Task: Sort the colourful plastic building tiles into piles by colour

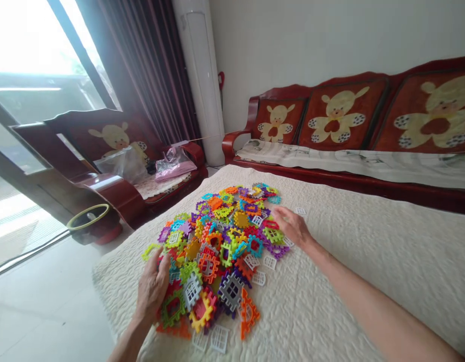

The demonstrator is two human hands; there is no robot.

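Observation:
A heap of colourful plastic interlocking tiles [217, 241] lies on a cream quilted cover [349, 261]. My left hand [154, 287] rests against the near left side of the heap, fingers stretched and flat along the tiles, holding nothing. My right hand [292, 225] lies at the heap's right edge, fingers extended toward a purple and green tile [274, 236], palm down. Small white window-shaped pieces [219, 338] lie loose at the near edge and beside the right hand. An orange triangular tile [249, 314] sits at the front of the heap.
A red wooden sofa [353, 120] with bear cushions runs along the far side. A matching armchair [115, 166] at left holds plastic bags [174, 163]. A white standing air conditioner [202, 75] is in the corner. A pot with a green rim [89, 217] sits beside the armchair.

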